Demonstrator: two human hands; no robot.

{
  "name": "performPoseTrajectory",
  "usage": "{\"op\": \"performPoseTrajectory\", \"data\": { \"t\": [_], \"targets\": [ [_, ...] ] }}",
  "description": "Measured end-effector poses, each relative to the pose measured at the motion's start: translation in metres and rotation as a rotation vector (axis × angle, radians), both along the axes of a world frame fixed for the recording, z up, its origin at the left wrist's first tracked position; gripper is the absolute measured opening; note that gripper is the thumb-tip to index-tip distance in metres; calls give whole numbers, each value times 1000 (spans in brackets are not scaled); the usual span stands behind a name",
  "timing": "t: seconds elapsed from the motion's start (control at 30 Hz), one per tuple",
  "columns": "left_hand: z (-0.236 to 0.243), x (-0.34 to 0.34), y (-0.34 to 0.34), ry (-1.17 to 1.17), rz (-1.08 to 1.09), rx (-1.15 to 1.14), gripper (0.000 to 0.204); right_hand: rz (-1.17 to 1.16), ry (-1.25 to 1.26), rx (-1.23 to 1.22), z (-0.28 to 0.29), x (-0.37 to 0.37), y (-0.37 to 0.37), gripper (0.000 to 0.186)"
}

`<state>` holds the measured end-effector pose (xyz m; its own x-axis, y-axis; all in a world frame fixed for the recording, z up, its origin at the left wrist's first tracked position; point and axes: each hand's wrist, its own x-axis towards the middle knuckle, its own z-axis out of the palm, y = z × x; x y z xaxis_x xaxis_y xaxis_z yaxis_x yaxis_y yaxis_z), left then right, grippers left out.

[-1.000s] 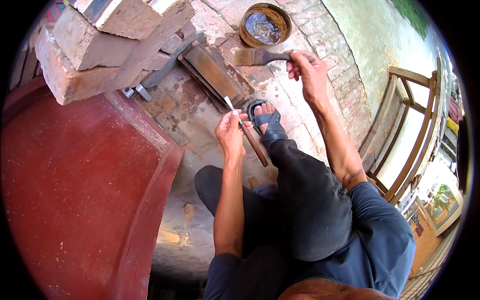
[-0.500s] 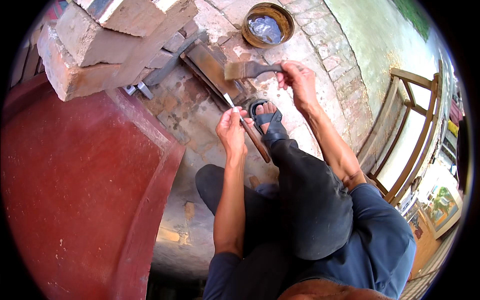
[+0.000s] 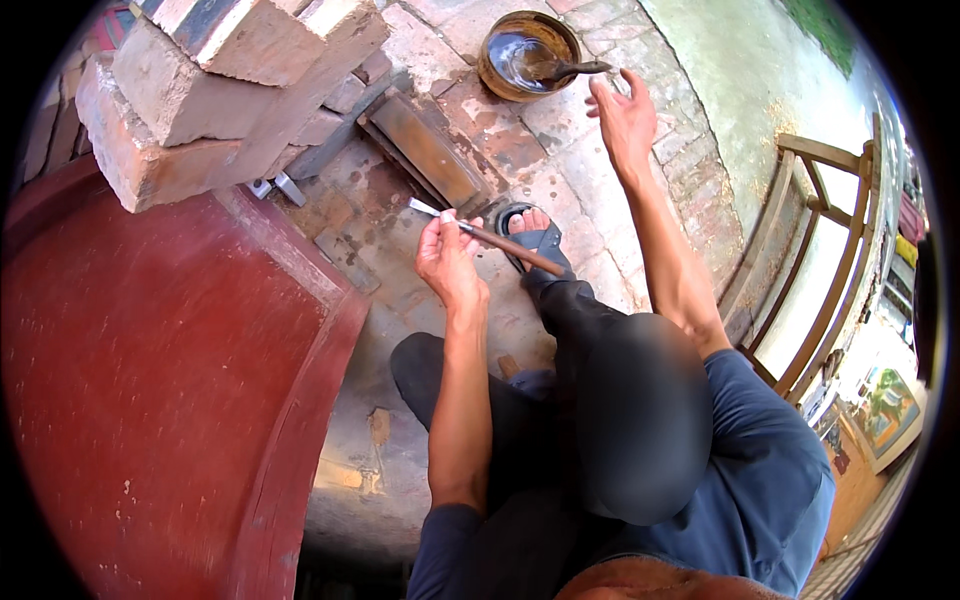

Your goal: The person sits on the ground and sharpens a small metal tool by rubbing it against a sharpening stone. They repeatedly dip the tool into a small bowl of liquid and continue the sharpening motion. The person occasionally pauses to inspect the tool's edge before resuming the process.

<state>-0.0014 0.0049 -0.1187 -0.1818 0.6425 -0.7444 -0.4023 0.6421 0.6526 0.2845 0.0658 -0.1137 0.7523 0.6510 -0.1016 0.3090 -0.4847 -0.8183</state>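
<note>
On brick paving, bowl point(image 3: 528, 55) holds brush point(image 3: 565, 70); left hand point(image 3: 447, 262) grips chisel point(image 3: 487, 236), right hand point(image 3: 623, 112) open.

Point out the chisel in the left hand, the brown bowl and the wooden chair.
chisel point(image 3: 500, 243), head view, on its wooden handle.
brown bowl point(image 3: 490, 72), head view, on its left rim.
wooden chair point(image 3: 822, 152), head view, on its top rail.

The left hand point(image 3: 447, 262) is raised in front of the body, forearm nearly upright in the view, fingers curled shut in a pinch grip. The right arm stretches far forward, its hand point(image 3: 624, 115) open, fingers loosely spread, palm facing down, holding nothing.
</note>
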Motion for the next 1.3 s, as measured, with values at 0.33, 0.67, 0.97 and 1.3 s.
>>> {"op": "performPoseTrajectory", "data": {
  "t": [0.33,0.67,0.97,1.3],
  "targets": [
    [-4,25,-11,-181,-154,69,31,718,710,-432,37,-98,-78,36],
    [12,10,-20,747,-695,512,29,1039,-434,-318,26,-104,-83,55],
    [21,11,-23,956,-1112,447,33,1080,-469,-324,33,-115,-86,62],
    [22,12,-9,986,-1148,424,39,1065,-501,-324,26,-127,-75,68]
  ]
}}
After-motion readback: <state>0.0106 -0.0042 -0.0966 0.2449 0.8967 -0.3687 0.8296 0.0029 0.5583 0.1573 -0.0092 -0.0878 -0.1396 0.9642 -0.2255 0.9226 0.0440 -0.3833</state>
